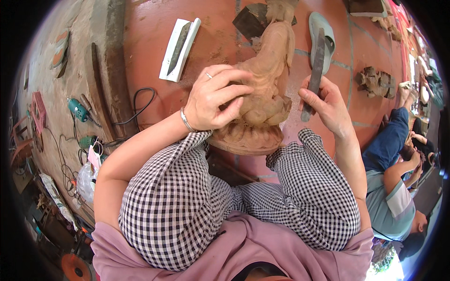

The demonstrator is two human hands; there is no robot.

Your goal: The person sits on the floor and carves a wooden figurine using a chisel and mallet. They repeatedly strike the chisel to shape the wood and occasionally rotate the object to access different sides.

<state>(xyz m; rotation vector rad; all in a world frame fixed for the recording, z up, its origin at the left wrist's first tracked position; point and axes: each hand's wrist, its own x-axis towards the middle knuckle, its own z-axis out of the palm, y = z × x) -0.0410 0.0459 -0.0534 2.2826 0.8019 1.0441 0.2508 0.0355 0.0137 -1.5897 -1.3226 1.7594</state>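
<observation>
Carving [267, 86], centre, between both hands; base near, top far.
Left hand [219, 96]: fingers loosely spread and curved at the carving's left side, no tool visible, presumably to steady it; firmness of contact, cannot tell. Right hand [326, 100]: pinches a file [317, 61] toward its near end, thumb uppermost, seemingly to leave the length free; file held right of the carving, apart from it. Knees [318, 187]: one either side of the base, likely to keep it within reach. Block [248, 21]: dark, by the far end, perhaps a prop. Blade [179, 47]: laid in a white tray [188, 49], far left, apparently for handy pickup.
</observation>
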